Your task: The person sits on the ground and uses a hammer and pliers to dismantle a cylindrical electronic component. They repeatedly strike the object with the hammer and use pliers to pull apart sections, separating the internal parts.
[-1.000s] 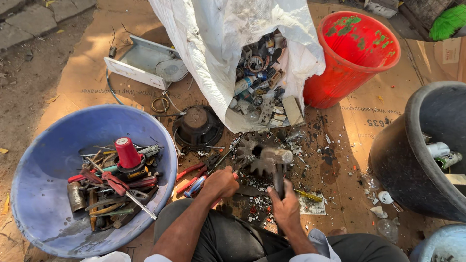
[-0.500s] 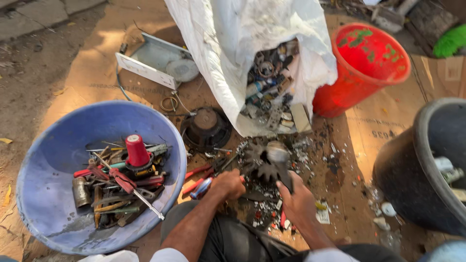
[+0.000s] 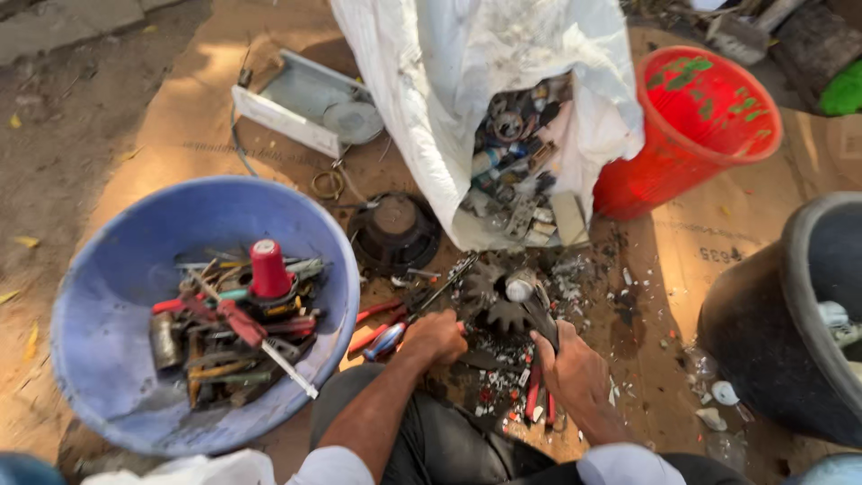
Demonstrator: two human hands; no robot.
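the right hand [image 3: 579,373] grips a hammer [image 3: 532,304] closed, head resting on the toothed gear [image 3: 492,301] at the cardboard's [image 3: 180,126] middle, while the left hand [image 3: 437,337], fingers curled shut, steadies the scrap beside it.

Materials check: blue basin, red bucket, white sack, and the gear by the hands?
Blue basin: looks like plastic, matte, scuffed and dusty inside. Red bucket: plastic, slightly glossy, with green smears on the inner wall. White sack: probably woven plastic fabric, judging by its crinkled folds and faint sheen. Gear: apparently metal, dark grey and grimy, with worn teeth.
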